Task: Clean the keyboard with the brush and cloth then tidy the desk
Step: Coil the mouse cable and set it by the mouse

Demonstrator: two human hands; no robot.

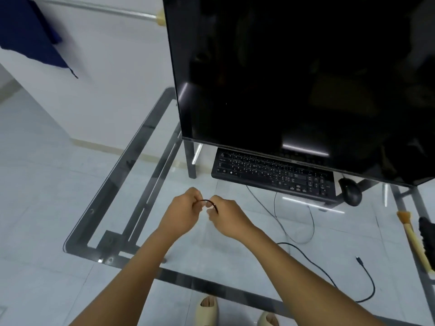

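Observation:
A black keyboard (274,174) lies on the glass desk (150,161) under the front edge of a large dark monitor (301,85). My left hand (182,214) and my right hand (227,220) meet above the desk's middle, and each pinches one end of a short bend of black cable (209,203). The rest of that cable (310,263) trails across the glass to the right and ends in a loose plug (359,260). A brush (412,238) with a pale yellow handle lies at the right edge, beside a dark cloth (426,230) cut off by the frame.
A black mouse (351,192) sits right of the keyboard. A thin grey wire (292,222) loops on the glass in front of the keyboard. Through the glass I see the metal frame (122,175) and my feet in pale sandals (208,310). Dark blue fabric (28,31) hangs at upper left.

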